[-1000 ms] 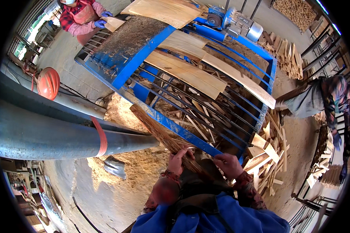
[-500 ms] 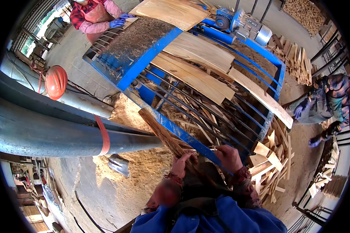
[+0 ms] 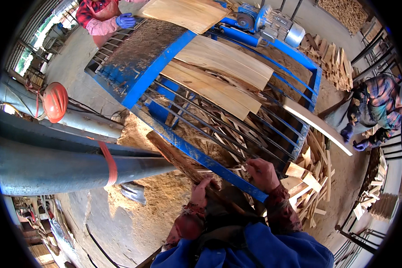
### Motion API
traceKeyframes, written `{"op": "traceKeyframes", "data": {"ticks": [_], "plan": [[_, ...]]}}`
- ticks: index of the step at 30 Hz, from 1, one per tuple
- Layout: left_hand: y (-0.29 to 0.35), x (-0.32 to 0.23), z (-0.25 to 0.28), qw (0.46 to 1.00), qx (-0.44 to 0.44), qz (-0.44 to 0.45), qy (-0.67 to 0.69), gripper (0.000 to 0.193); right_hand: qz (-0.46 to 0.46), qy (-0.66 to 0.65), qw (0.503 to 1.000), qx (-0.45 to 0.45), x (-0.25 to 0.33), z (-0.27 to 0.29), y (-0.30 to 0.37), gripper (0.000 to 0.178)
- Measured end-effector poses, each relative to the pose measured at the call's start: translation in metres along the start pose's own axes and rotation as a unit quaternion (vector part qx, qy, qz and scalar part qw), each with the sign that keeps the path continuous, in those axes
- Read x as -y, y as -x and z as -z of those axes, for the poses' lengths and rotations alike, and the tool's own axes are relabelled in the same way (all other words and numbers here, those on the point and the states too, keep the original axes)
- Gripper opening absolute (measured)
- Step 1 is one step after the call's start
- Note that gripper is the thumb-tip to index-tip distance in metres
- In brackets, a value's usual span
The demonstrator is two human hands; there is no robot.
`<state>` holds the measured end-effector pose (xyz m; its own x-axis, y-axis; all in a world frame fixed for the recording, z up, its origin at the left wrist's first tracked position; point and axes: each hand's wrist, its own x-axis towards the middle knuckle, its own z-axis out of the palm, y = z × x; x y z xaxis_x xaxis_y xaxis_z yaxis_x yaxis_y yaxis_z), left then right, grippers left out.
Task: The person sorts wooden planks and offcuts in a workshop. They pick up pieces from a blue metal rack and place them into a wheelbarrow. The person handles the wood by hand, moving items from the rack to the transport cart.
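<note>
My left hand (image 3: 202, 191) is closed round a long, rough strip of wood with bark (image 3: 176, 156). The strip slants up and left along the outside of a blue metal frame (image 3: 201, 160). Above the frame's near corner, my right hand (image 3: 262, 174) has its fingers curled in; whatever lies in them is too small or hidden to make out. Beyond both hands, dark metal bars (image 3: 205, 123) span the frame. Two wide, pale boards, a nearer one (image 3: 210, 88) and a farther one (image 3: 228, 60), rest across these bars.
At right, a co-worker (image 3: 373, 109) is by a long plank (image 3: 319, 125) jutting past the frame. Another person (image 3: 105, 22) stands far left. Offcuts (image 3: 308, 187) lie heaped at right. A thick grey pipe (image 3: 53, 165), an orange helmet (image 3: 55, 102) and a motor (image 3: 272, 24) are around.
The long plank at right has shifted outward toward the co-worker, whose hands are now near its end. The far-left person's hands have separated. My left hand keeps hold of the bark strip.
</note>
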<state>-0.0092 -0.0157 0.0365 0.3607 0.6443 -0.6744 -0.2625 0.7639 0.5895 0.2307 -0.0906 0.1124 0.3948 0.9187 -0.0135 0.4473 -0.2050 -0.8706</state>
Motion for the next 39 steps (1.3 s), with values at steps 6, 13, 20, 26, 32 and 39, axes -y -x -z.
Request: {"op": "traceKeyframes", "data": {"ticks": [6, 13, 20, 26, 32, 39], "plan": [[-0.004, 0.003, 0.001, 1.000, 0.005, 0.006, 0.000, 0.020, -0.026, 0.007, 1.000, -0.003, 0.000, 0.011, 0.022, 0.019], [-0.002, -0.005, -0.011, 1.000, 0.011, 0.002, -0.029, 0.018, -0.035, 0.044, 0.996, -0.076, -0.007, 0.048, 0.014, 0.018], [-0.002, -0.004, -0.011, 0.999, 0.008, -0.002, -0.042, 0.017, 0.024, 0.099, 0.987, -0.122, -0.028, 0.075, -0.041, 0.015], [0.006, -0.007, -0.013, 1.000, -0.022, 0.006, -0.018, 0.018, 0.062, 0.154, 0.976, -0.142, -0.048, 0.076, -0.161, 0.023], [0.016, -0.004, -0.003, 0.999, -0.034, -0.006, -0.012, 0.020, 0.110, 0.312, 0.939, -0.093, -0.093, 0.041, -0.285, 0.041], [0.023, -0.002, 0.014, 0.997, -0.057, -0.039, 0.016, 0.017, 0.207, 0.441, 0.870, -0.069, -0.096, 0.015, -0.331, 0.052]]}}
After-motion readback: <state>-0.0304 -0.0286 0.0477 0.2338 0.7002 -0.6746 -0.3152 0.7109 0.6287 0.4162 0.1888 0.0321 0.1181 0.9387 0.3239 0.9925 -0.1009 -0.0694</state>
